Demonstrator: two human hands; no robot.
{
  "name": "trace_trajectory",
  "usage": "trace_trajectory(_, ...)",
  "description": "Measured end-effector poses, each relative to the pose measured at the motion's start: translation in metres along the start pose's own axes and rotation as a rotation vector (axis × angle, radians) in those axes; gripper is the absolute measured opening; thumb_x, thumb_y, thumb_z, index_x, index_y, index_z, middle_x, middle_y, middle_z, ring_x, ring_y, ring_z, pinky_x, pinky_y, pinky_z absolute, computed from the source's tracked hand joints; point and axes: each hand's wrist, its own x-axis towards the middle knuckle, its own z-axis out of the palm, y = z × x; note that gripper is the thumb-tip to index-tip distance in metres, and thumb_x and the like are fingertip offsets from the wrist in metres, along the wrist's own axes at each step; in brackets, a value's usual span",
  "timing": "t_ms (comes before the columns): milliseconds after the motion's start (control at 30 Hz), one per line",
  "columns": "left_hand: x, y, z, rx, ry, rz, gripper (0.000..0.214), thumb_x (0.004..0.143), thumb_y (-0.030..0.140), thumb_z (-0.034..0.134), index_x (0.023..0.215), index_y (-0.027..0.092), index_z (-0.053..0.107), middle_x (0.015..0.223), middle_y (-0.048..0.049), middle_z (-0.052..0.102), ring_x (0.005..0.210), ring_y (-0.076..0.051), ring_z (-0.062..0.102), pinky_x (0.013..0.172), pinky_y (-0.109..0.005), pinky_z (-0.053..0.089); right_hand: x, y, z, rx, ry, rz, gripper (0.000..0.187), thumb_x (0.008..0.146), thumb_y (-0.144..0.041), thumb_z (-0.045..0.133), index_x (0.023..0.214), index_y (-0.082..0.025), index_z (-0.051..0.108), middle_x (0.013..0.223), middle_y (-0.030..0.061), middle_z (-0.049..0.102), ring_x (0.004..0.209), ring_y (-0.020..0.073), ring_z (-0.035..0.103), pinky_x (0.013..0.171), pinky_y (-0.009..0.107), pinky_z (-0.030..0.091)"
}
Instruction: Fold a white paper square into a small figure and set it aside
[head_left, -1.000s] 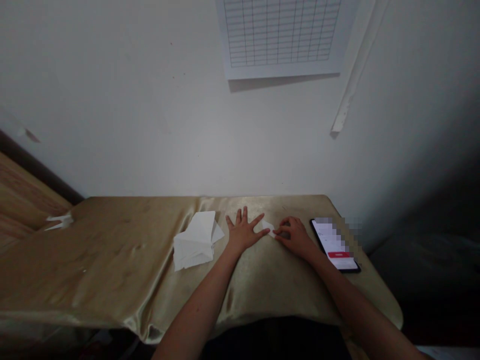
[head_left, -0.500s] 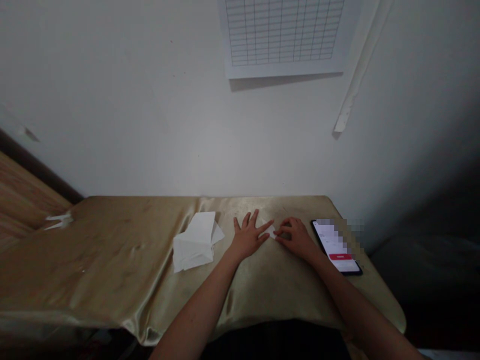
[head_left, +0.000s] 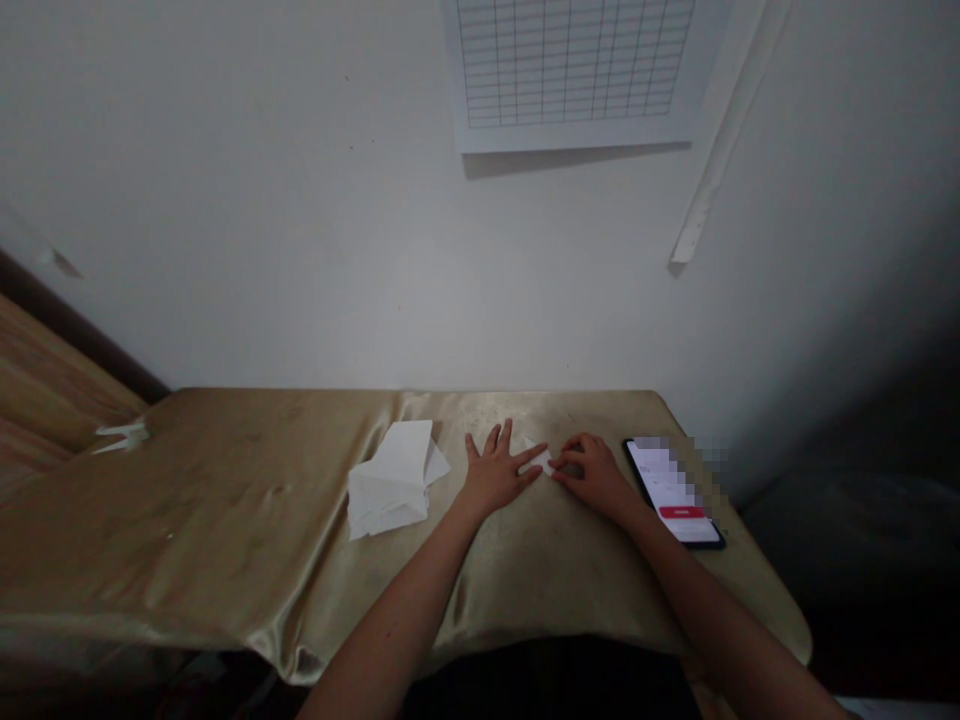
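A small piece of white paper [head_left: 539, 459] lies on the gold satin tablecloth [head_left: 540, 570], between my two hands. My left hand [head_left: 498, 474] is spread over the cloth, its index finger resting across the paper and its thumb by the near edge. From the other side, my right hand [head_left: 591, 474] pinches the paper's right edge between thumb and fingertips. Part of the paper is hidden under the fingers. Left of my left hand sits a loose stack of white paper sheets [head_left: 394, 480], overlapping at different angles.
A phone [head_left: 670, 490] with a lit screen and a red button lies right of my right hand. White scraps [head_left: 124, 435] are at the table's far left. Behind the table rises a white wall [head_left: 300, 250] bearing a printed grid sheet [head_left: 574, 75].
The hands stay in nearly the same place. A little more of the small paper shows between the fingers, and the camera view has shifted slightly.
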Motion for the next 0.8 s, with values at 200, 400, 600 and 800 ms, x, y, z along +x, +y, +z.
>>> trace_trajectory(200, 0.002, 0.000, -0.002, 0.005, -0.044, -0.044, 0.056, 0.089, 0.078, 0.037, 0.143, 0.060, 0.039, 0.169, 0.0030, 0.016, 0.154, -0.043, 0.011, 0.111, -0.080, -0.001, 0.000, -0.001, -0.001, 0.002, -0.001, 0.001, 0.016, 0.084, -0.034, 0.072, 0.099, -0.029, 0.078, 0.112, 0.0075, 0.061, 0.113, 0.0260, 0.052, 0.103, 0.046, 0.041)
trace_trajectory(400, 0.009, -0.007, -0.008, 0.045, -0.065, -0.110, 0.076, 0.078, 0.089, 0.039, 0.146, 0.057, 0.036, 0.169, -0.0003, 0.014, 0.154, -0.044, 0.008, 0.111, -0.079, 0.001, 0.000, -0.003, -0.002, -0.007, 0.000, 0.000, 0.016, 0.085, -0.036, 0.072, 0.099, -0.031, 0.078, 0.111, 0.0070, 0.061, 0.113, 0.0257, 0.052, 0.103, 0.045, 0.041)
trace_trajectory(600, 0.013, -0.011, -0.010, 0.054, -0.088, -0.136, 0.079, 0.076, 0.091, 0.035, 0.148, 0.056, 0.034, 0.169, -0.0011, 0.011, 0.154, -0.044, 0.005, 0.112, -0.077, 0.003, 0.000, -0.003, -0.001, -0.004, 0.001, 0.002, 0.015, 0.086, -0.036, 0.071, 0.098, -0.030, 0.078, 0.111, 0.0069, 0.060, 0.113, 0.0256, 0.052, 0.105, 0.045, 0.040)
trace_trajectory(800, 0.013, -0.011, -0.006, 0.045, -0.016, -0.179, 0.071, 0.083, 0.085, 0.035, 0.147, 0.055, 0.037, 0.169, -0.0031, 0.017, 0.153, -0.044, 0.008, 0.112, -0.077, 0.002, 0.000, -0.003, -0.001, 0.001, -0.006, 0.006, 0.016, 0.085, -0.035, 0.071, 0.098, -0.029, 0.078, 0.111, 0.0070, 0.060, 0.114, 0.0262, 0.052, 0.104, 0.045, 0.041)
